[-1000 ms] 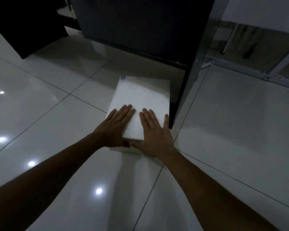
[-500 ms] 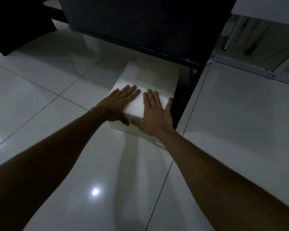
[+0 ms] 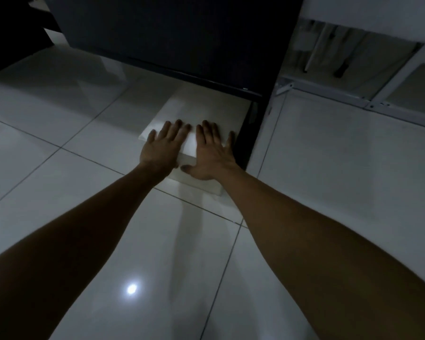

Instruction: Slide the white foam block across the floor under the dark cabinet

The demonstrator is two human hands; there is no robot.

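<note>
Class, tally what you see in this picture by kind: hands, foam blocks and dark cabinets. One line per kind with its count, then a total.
Hands: 2, the left hand and right hand, both flat on the block
White foam blocks: 1, the white foam block
Dark cabinets: 1, the dark cabinet
Total: 4

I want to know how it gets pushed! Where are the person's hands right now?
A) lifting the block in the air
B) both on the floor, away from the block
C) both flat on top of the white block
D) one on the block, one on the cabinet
C: the left hand and right hand both lie palm down, side by side, on the white foam block, which sits on the floor.
</note>
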